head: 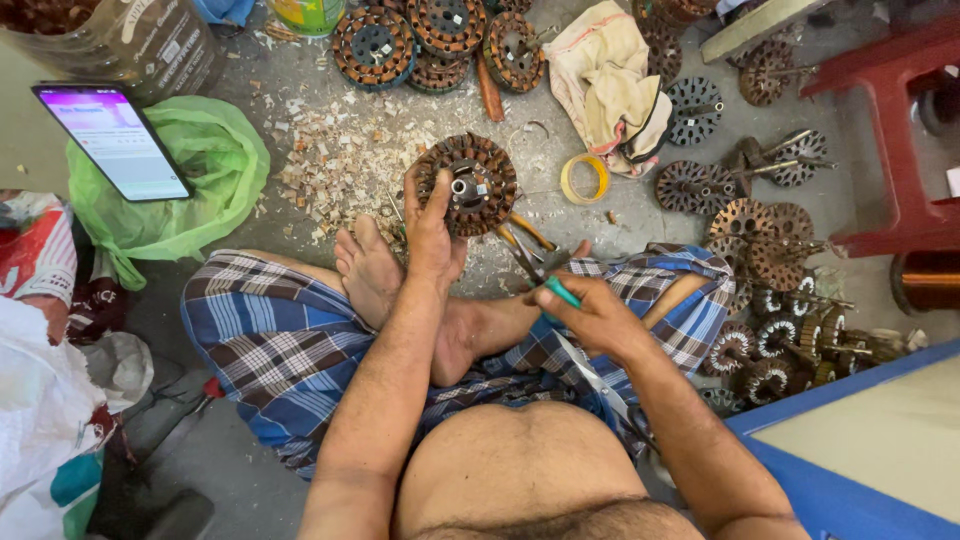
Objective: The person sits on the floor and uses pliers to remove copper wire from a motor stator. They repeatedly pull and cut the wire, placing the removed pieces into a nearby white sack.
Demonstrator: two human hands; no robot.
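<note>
The left hand (432, 232) is clamped on a round motor stator (468, 184), held upright on the floor just beyond the feet. The right hand (592, 312) is closed around teal-handled pliers (540, 275), their tip just below the stator. Paper scraps (345, 165) litter the floor; more stators (440, 40) lie stacked at its far edge, with rotors (770, 345) piled at the right.

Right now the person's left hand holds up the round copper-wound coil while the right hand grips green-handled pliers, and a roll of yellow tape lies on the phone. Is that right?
Not quite. The head view shows the roll of yellow tape lying on the bare floor, right of the coil, not on the phone. The left hand does hold the coil up, and the right hand grips the green-handled pliers.
</note>
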